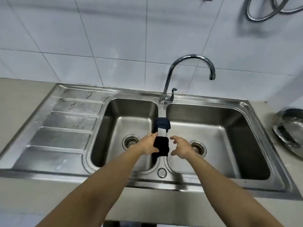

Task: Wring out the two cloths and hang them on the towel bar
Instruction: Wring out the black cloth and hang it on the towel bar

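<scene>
Two dark cloths hang over the divider between the two basins of a steel sink. The black cloth is the nearer one; the navy cloth lies further back. My left hand touches the black cloth's left edge, its thumb on the cloth's front. Just right of that cloth hovers my right hand, fingers spread and loosely curled, holding nothing. No towel bar shows in this view.
A chrome gooseneck tap rises behind the divider, its spout over the right basin. The left basin has a ribbed drainboard beside it. A steel pot sits on the counter at right. A metal hose hangs on the tiled wall.
</scene>
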